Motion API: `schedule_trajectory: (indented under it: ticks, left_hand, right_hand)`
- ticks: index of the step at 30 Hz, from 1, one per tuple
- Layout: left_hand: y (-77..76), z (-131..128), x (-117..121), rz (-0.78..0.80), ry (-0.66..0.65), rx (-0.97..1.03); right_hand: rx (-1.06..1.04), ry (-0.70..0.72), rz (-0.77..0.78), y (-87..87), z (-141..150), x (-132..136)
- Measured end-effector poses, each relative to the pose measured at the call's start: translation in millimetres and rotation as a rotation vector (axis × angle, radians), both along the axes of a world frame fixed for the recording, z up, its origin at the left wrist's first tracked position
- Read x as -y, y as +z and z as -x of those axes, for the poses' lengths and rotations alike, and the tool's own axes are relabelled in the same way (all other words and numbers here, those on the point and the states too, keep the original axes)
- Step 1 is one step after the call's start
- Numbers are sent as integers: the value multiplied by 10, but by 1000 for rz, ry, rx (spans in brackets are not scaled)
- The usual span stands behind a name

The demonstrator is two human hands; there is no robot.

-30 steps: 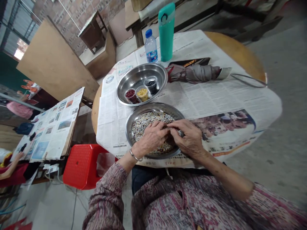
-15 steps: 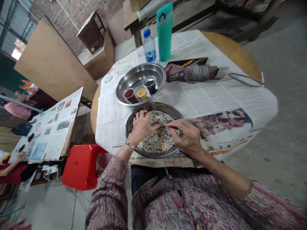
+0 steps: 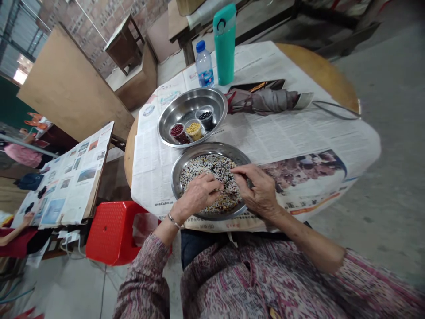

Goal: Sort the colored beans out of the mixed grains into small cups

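My left hand [image 3: 199, 193] lies curled over a mix of small white, black, red and yellow grains [image 3: 215, 166], its fingertips touching them. The grains fill a shallow steel dish [image 3: 209, 148], and a metal bangle [image 3: 173, 220] circles my left wrist. My right hand [image 3: 259, 190] is at the dish's right side, thumb and forefinger pinched together in the grains. Behind the dish, a larger steel bowl [image 3: 192, 97] holds small cups of red beans [image 3: 176, 130], yellow grains [image 3: 194, 130] and black beans [image 3: 206, 118].
Newspaper [image 3: 292, 141] covers the round wooden table [image 3: 318, 66]. A green flask [image 3: 225, 48], water bottle [image 3: 204, 66] and folded umbrella [image 3: 262, 101] stand beyond the bowl. A red plastic stool [image 3: 111, 232] sits left, near a newspaper-covered board [image 3: 76, 177] and another person's arm [image 3: 15, 237].
My left hand has slid toward the near side of the dish, and grains now cover the spot it pressed before. My right hand has stayed near the right rim. The whole view has drifted slightly left.
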State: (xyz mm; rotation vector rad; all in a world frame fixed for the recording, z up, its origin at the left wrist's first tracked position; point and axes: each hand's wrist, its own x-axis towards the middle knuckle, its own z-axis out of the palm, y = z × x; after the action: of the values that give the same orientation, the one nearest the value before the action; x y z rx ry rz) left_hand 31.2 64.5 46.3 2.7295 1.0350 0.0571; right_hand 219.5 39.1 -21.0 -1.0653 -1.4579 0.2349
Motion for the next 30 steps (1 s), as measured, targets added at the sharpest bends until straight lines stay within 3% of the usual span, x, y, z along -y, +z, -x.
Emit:
schedule_trajectory:
  ticks: [4,10,14,20,23,30]
  left_hand:
    - [41,241,233,-36,133,70]
    - [-119,454,514,-184,273,352]
    - [-250,501,609,-317,283,449]
    - [-379,452,639,-461,302,414]
    - [-396,440,631,-507,280,409]
    - [-428,443,632,-514,279,405]
  right_hand:
    - [4,5,-18,-1,-2,0]
    - [39,9,-18,-3,-18,7]
    - [64,18,32,-12,-42,15]
    - [222,67,100,53,-72,26]
    - [396,161,110,175,-139,-3]
    - [1014,584,309,476,-376,-79]
